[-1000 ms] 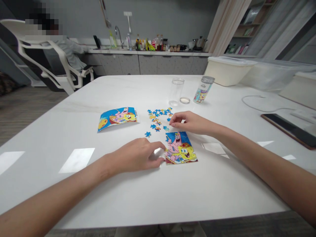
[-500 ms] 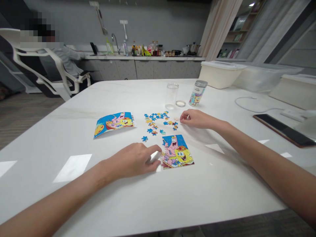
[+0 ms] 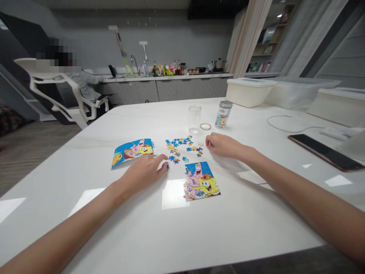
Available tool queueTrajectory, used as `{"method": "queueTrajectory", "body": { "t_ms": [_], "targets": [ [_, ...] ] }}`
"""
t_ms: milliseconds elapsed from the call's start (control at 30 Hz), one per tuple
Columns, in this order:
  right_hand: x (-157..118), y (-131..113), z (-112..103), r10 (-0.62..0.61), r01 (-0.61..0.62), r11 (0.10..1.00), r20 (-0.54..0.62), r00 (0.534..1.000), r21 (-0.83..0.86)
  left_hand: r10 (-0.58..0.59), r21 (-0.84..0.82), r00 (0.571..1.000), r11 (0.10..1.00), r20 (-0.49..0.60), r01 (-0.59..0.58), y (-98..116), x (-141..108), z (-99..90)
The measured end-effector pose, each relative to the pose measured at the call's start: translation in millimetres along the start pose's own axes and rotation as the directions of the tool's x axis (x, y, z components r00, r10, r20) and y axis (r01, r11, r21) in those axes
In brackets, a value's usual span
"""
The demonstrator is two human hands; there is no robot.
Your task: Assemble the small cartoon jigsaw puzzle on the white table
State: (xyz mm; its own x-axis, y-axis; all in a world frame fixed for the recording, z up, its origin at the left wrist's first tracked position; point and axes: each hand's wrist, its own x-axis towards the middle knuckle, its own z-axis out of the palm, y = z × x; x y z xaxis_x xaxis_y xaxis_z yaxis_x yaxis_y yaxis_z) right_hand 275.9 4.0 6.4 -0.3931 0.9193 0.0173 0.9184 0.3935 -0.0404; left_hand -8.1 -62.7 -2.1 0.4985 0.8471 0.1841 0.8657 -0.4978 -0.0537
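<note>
My left hand [image 3: 144, 169] reaches low over the table, thumb and forefinger apart. Its thumb tip is at a loose blue puzzle piece [image 3: 167, 166], partly covering it. My right hand [image 3: 218, 144] rests on the table with fingers curled, beside a pale puzzle piece [image 3: 200, 144]; whatever its fingertips may hold is hidden. Between the hands lie several loose jigsaw pieces [image 3: 178, 142], mostly blue and yellow. Nearer to me is a partly joined jigsaw puzzle [image 3: 202, 182] of pink and yellow cartoon figures, its left edge uneven. A curved picture sheet [image 3: 134, 150] lies behind my left hand.
Behind the pieces stand a clear jar [image 3: 194, 120], a loose lid [image 3: 205, 126] and a lidded printed jar [image 3: 223, 115]. To the right are a phone [image 3: 325, 151], a white cable [image 3: 285, 125] and storage boxes [image 3: 249, 92]. A person sits in a white chair [image 3: 76, 91] at left.
My left hand has left the puzzle's left edge and moved away and leftward to the loose blue piece. My right hand stays by the pale piece, its fingers more curled. The view has tilted up slightly.
</note>
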Motion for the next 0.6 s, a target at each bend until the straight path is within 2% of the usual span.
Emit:
{"method": "queueTrajectory", "body": {
  "t_ms": [133,300,500,600],
  "targets": [
    [-0.6,-3.3,1.2,0.006,-0.006,1.0,0.002,1.0,0.005,-0.048,-0.148,0.988,0.987,0.146,0.07,12.4,13.4,-8.8],
    [-0.4,-4.0,3.1,0.012,-0.012,1.0,0.017,1.0,0.016,-0.066,-0.111,0.971,0.989,0.232,0.094,25.7,27.8,-16.0],
    [-1.6,-7.9,5.6,-0.007,0.007,1.0,-0.021,1.0,0.005,-0.001,-0.259,0.955,0.962,0.296,0.081,16.8,32.4,-17.4],
    [-3.8,-15.0,5.0,-0.053,0.054,0.999,-0.097,0.994,0.003,0.045,-0.325,0.945,0.944,0.324,0.066,11.6,32.8,-19.8]
  ]
}}
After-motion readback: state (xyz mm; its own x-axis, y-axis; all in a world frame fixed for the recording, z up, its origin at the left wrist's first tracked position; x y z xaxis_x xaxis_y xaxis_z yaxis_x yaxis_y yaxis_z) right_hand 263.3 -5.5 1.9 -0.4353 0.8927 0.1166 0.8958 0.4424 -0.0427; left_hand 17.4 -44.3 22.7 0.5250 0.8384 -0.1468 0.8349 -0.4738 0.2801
